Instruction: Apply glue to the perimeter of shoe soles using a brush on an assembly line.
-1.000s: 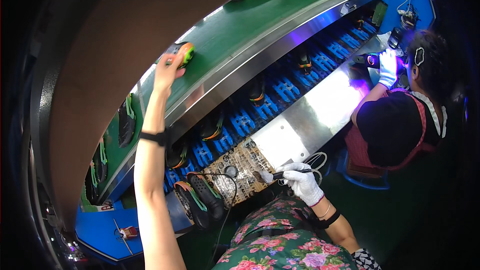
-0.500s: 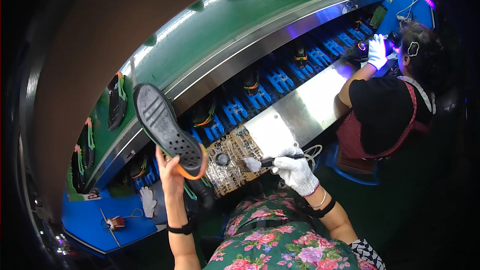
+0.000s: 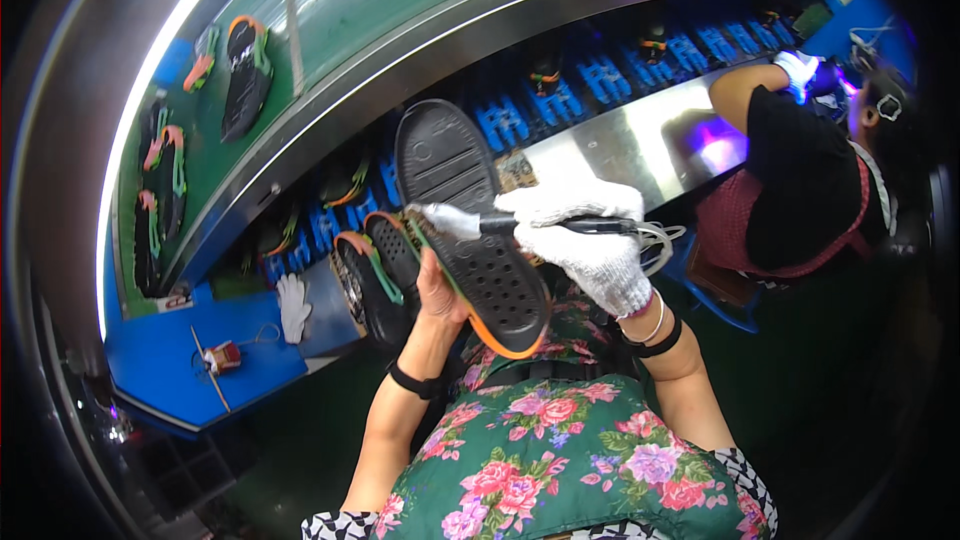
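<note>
My bare left hand (image 3: 440, 292) grips the side of a black shoe sole (image 3: 480, 265), its orange-edged end toward me and its underside with grooves and holes facing up. A white cotton glove covers my right hand (image 3: 590, 235). Its fingers close around the black handle of a brush (image 3: 498, 225). The white brush head lies across the sole's left edge, about midway along; whether it touches cannot be made out. A pale cord loops beside the glove. Left of my left hand are more black shoe soles (image 3: 372, 285) with green and orange trim.
Several black soles (image 3: 247, 80) lie on the green conveyor belt (image 3: 420, 0). Beneath runs a row of blue holders (image 3: 605, 80), beside a metal bench (image 3: 600, 145). A seated person (image 3: 800, 170) works at the right. A spare glove (image 3: 293, 306) is near a blue table (image 3: 150, 360).
The sole has come right and in front of me, and the brush, formerly apart from it over the bench, is now at its edge. My view has shifted.
</note>
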Available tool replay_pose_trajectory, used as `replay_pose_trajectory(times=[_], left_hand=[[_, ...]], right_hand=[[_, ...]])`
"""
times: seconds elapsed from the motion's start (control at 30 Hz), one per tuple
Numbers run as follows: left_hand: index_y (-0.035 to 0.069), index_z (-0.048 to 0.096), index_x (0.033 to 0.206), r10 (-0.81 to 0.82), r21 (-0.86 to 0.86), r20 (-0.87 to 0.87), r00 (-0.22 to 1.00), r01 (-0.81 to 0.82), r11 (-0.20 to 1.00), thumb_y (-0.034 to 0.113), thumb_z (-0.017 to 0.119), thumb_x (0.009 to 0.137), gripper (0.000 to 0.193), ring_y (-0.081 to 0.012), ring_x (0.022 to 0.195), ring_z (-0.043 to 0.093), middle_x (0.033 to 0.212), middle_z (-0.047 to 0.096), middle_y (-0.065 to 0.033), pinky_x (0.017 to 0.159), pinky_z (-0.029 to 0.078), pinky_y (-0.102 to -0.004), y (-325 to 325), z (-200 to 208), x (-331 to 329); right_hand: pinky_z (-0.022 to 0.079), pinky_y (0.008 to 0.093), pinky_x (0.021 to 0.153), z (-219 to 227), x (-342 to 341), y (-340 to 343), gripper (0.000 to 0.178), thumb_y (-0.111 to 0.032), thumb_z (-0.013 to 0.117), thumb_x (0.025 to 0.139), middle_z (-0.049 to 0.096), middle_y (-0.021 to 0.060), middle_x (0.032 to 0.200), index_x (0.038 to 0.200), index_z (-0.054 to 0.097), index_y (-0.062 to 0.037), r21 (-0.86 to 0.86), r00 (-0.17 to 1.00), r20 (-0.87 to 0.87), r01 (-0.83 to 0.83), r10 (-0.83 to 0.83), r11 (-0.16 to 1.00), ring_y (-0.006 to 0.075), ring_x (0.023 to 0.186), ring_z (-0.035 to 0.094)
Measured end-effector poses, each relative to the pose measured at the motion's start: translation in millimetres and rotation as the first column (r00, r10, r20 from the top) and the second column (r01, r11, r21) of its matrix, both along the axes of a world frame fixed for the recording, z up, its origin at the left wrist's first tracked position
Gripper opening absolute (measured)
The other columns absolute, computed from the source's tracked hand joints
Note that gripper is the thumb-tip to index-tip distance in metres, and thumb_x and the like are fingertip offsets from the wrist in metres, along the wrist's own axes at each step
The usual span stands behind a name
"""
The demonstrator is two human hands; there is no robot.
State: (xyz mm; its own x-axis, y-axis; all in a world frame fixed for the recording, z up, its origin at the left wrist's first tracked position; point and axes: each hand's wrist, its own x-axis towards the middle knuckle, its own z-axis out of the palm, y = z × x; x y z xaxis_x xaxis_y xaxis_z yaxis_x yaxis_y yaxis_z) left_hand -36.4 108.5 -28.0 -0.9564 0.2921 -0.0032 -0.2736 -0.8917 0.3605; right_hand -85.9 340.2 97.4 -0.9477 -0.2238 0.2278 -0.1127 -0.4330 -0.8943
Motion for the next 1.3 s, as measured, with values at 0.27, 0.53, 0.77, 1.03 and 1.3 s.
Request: replay_pose_trajectory(times=[0.27,0.53,0.77,1.03,1.3], left_hand=[[0.014,0.044,0.158,0.101,0.040,-0.014,0.995,-0.100,0.994,0.078,0.029,0.102,0.086,-0.0267,0.138,0.052,0.155,0.052,-0.0067,0.119,0.040,-0.0436,34,31,-6],[0.010,0.034,0.162,0.205,-0.523,0.157,0.966,-0.094,0.847,0.095,0.021,0.088,0.113,-0.0304,0.143,0.049,0.159,0.047,-0.0111,0.118,0.041,-0.0474,61,48,1],[0.015,0.036,0.162,0.013,0.270,-0.060,0.998,0.004,0.963,0.091,0.024,0.092,0.104,-0.0281,0.141,0.047,0.157,0.048,-0.0086,0.121,0.036,-0.0469,38,-8,7],[0.011,0.048,0.151,0.244,-0.613,0.149,0.958,-0.104,0.784,0.094,0.024,0.089,0.106,-0.0298,0.132,0.055,0.145,0.057,-0.0107,0.117,0.040,-0.0482,33,18,0],[0.011,0.054,0.145,0.231,-0.666,0.104,0.967,-0.105,0.738,0.094,0.027,0.089,0.103,-0.0261,0.125,0.058,0.136,0.062,-0.0083,0.113,0.044,-0.0437,14,-22,1]], right_hand=[[0.059,0.0351,0.076,3,-14,-17,0.018,0.003,0.082,0.077,0.080,0.0160,0.102,0.094,0.079,-0.0007,0.264,0.744,-0.644,0.431,-0.174,0.863,0.0240,0.084,0.075],[0.056,0.0417,0.093,-6,-18,-21,0.042,-0.002,0.076,0.081,0.073,0.0149,0.126,0.123,0.074,-0.0013,0.434,0.594,-0.805,0.591,-0.003,0.680,0.0312,0.109,0.071],[0.059,0.0411,0.089,-14,-13,-21,0.038,-0.003,0.079,0.081,0.077,0.0145,0.112,0.119,0.076,-0.0014,0.325,0.764,-0.644,0.324,-0.043,0.889,0.0328,0.102,0.074],[0.053,0.0426,0.102,-37,-4,-28,0.039,-0.011,0.069,0.092,0.070,0.0158,0.130,0.131,0.070,-0.0048,0.446,0.721,-0.680,0.263,0.133,0.855,0.0338,0.118,0.067],[0.057,0.0420,0.095,-38,2,-42,0.035,-0.008,0.072,0.090,0.074,0.0139,0.120,0.126,0.074,-0.0044,0.229,0.828,-0.559,0.197,-0.037,0.953,0.0318,0.111,0.071]])
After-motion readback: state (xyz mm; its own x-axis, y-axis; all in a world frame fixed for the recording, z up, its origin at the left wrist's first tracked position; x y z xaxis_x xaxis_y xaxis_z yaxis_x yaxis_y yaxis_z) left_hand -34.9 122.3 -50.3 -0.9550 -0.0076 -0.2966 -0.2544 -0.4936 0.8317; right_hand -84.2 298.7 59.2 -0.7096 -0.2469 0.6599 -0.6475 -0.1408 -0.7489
